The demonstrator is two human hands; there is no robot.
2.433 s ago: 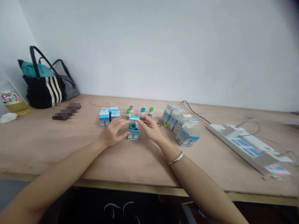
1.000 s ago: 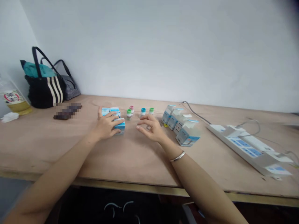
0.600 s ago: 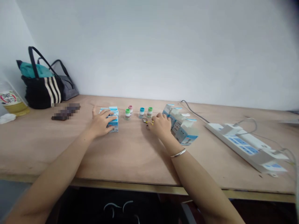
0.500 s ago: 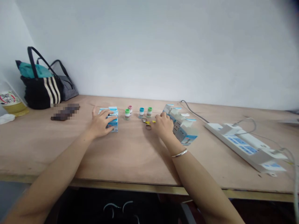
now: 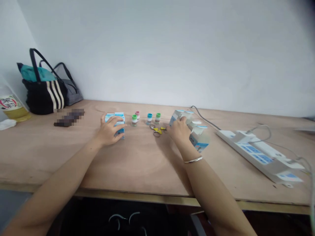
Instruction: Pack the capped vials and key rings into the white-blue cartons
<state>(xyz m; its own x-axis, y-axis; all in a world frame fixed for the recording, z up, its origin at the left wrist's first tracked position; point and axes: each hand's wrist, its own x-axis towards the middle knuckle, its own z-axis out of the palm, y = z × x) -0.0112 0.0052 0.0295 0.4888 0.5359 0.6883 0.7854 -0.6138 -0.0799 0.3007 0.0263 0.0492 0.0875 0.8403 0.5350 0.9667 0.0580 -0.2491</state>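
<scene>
Table [image 5: 147, 164] front edge runs well below both hands; power strip [image 5: 258, 154] lies off to the right, well apart; stack of blue-&-white boxes [image 5: 119, 122] is clasped by left grip [image 5: 109, 129], fingers bent over its top; right grip [image 5: 179, 131] is pressed against group of boxes [image 5: 180, 115], near the far side of the table; whether it's clenched can't be told; small bottles [image 5: 134, 120] w/ coloured caps are stood between the hands; yellow clip [image 5: 157, 130] is lying just left of right grip.
</scene>
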